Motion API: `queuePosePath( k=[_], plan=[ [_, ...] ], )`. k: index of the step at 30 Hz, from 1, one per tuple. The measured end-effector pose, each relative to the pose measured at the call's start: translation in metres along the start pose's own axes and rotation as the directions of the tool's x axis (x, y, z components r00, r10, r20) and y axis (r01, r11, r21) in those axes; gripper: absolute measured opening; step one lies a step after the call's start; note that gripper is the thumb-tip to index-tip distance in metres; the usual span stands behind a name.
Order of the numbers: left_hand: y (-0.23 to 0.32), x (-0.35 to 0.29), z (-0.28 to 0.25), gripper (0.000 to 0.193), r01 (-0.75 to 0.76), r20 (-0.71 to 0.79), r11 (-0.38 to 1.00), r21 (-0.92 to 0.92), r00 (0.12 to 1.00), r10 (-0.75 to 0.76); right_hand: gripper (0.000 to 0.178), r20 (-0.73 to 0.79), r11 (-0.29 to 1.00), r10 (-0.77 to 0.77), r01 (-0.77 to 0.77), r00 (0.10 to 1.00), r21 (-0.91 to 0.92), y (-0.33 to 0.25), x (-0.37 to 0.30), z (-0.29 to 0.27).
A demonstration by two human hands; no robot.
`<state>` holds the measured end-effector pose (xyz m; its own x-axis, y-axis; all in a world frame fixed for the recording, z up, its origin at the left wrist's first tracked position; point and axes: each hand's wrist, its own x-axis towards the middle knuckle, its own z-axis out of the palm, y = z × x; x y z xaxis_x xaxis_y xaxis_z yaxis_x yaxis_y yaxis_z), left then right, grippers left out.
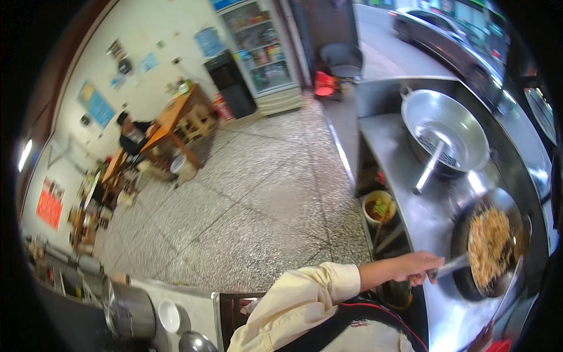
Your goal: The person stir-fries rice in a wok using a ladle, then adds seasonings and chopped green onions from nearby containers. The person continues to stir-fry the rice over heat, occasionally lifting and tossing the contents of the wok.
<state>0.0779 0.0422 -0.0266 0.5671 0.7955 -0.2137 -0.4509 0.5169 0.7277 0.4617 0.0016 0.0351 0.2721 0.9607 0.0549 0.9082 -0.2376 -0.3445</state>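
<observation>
The speckled floor (252,199) takes up the most space, spreading from the person's left toward the glass-fronted fridge (278,101) by the far wall, with broad room for stepping about on that side. Along the right runs a long steel surface (410,202); its left edge drops straight to shelving, while a raised metal guard (384,94) rises along its far end and right side.

The big silver basin (463,114) stands toward the far end, a tubular metal handle (430,169) slanting over its near rim. Nearer the person sits the dark wok (509,202), just beside the basin, its right rim near the guard. A strip of bare steel lies between the wok and the left edge. Inside the wok, orange-brown shredded food (489,243) is heaped toward the left. Below the left edge, a pale tub (366,204) holds brown sauce and some greens (380,208).

Of the two hands, the left hand (417,267) reaches out above that edge, fingers wrapped round the wok handle (454,265). The right hand (484,338) is low in the dim corner; as far as I can make out, it grips the long-handled ladle (508,291), whose shaft slants up to the wok's right rim.
</observation>
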Motion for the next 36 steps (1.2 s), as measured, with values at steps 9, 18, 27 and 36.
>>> queuePosePath(
  k=[9, 18, 27, 36],
  plan=[
    [-0.124, 0.025, -0.118, 0.036, 0.426, -0.579, 0.905, 0.001, 0.738, -0.347, 0.036, 0.048, 0.925, -0.358, 0.361, 0.933, -0.118, -0.032, -0.013, 0.023],
    [-0.218, 0.075, -0.142, 0.042, 0.274, -0.799, 0.892, 0.36, 0.584, 0.143, 0.04, 0.107, 0.947, -0.297, 0.307, 0.949, -0.098, -0.016, -0.015, 0.023],
    [-0.201, 0.063, -0.139, 0.032, 0.325, -0.856, 0.886, 0.331, 0.499, 0.136, 0.043, 0.161, 0.945, -0.266, 0.29, 0.951, -0.151, -0.017, -0.016, 0.018],
    [-0.208, 0.074, -0.153, 0.034, 0.25, -0.804, 0.968, 0.038, 0.582, -0.118, 0.042, 0.135, 0.925, -0.338, 0.355, 0.932, -0.136, -0.016, -0.016, 0.017]
  ],
)
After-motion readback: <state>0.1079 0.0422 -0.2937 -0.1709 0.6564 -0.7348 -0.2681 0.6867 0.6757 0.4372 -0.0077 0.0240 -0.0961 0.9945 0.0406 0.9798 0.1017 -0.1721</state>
